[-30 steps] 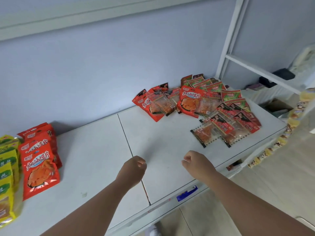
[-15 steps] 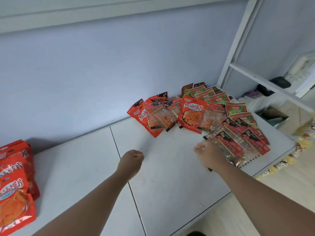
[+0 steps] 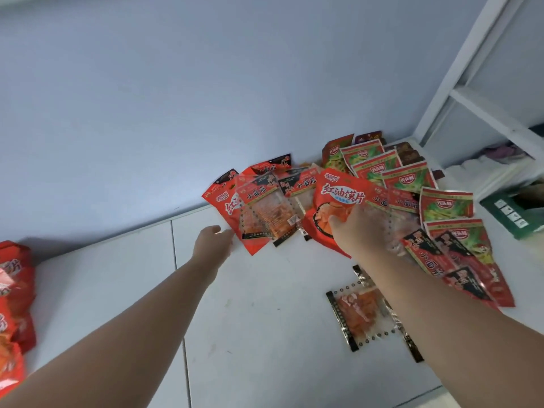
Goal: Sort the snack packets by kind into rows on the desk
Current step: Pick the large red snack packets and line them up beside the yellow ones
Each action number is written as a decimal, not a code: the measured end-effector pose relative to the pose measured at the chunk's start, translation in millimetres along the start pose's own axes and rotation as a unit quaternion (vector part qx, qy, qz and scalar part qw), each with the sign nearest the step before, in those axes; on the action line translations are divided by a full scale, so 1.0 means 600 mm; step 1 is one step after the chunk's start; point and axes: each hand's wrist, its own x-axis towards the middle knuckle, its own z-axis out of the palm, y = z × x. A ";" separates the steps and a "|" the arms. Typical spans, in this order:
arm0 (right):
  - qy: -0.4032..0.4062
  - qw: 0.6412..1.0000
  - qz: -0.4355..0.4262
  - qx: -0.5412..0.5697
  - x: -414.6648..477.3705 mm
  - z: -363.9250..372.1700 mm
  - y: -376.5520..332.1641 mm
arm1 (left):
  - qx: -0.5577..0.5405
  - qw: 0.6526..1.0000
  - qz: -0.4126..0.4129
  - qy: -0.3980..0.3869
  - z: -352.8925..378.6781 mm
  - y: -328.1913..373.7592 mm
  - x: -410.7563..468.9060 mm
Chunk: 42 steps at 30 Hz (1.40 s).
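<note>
While both your arms reach forward over the white counter (image 3: 250,319), your left hand (image 3: 213,245) is just at the lower left edge of the pile, beside a second red packet (image 3: 226,212) that lies tilted there. You see it from the back, and I cannot tell if its fingers are curled, or if they already touch this packet.

Your right hand (image 3: 357,231) lies on top of the pile. Its thumb rests on the large red packet (image 3: 338,198); the fingers go further over the transparent wrappers behind and are blurred, so I cannot tell if they pinch something or only press.

Between your two hands, some clear-window packets (image 3: 265,213) with red headers overlap the second red packet. Behind your right hand, the green-and-red packets (image 3: 409,179) lie overlapped in a line going to the back corner. On the right of your right forearm are the black-and-red packets (image 3: 459,260), also overlapped. A single clear packet (image 3: 362,316) with black edges lies apart from the pile, partly under that forearm.

Well apart, at the left border of the view, is a stack of red packets (image 3: 13,304). The pile leans against a pale blue wall (image 3: 206,98). At the right stand a white shelf frame (image 3: 459,69) and a green box (image 3: 512,213).
</note>
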 end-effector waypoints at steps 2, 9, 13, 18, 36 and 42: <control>-0.002 0.999 -0.020 -0.035 0.009 0.008 -0.001 | -0.032 0.999 -0.024 0.014 0.015 0.010 0.009; 0.001 0.992 -0.125 -0.031 0.030 0.016 -0.014 | -0.095 0.994 -0.036 0.041 0.037 0.026 0.028; 0.022 0.992 -0.118 -0.048 0.031 0.018 -0.018 | -0.149 0.987 -0.055 0.028 0.033 0.024 0.035; 0.037 0.996 -0.051 -0.070 0.037 0.013 -0.026 | -0.141 0.990 -0.017 0.023 0.030 0.022 0.030; 0.006 0.970 -0.111 0.215 -0.003 0.025 -0.041 | -0.172 0.982 0.046 0.056 -0.027 0.003 0.008; -0.048 0.953 -0.121 0.275 -0.032 0.031 -0.061 | -0.180 0.972 0.080 0.130 -0.091 -0.023 0.001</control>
